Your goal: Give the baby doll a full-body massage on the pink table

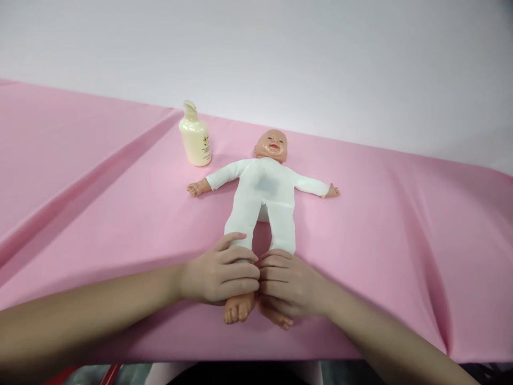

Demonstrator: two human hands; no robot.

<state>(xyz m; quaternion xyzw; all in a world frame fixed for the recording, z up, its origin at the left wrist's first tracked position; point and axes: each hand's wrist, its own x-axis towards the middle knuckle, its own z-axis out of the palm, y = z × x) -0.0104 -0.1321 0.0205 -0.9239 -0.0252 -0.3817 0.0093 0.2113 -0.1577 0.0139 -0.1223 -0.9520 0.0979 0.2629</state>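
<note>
A baby doll (276, 184) with a white cloth body lies on its back, its head toward the wall and its feet toward me. Both its arms are spread out to the sides. Around the lower leg on the left of the view, just above the foot, my left hand (222, 270) is closed. My right hand (294, 280) wraps the other lower leg the same way. The fingertips of both hands nearly meet between the legs. Under my palms the ankles are hidden, while the bare toes show below.
A cream-coloured pump bottle (196, 140) stands upright beyond the doll's arm, left of its head. Pink cloth (100, 214) with several folds covers the table, whose front edge runs close below the doll's feet. A pale wall (256, 59) rises behind.
</note>
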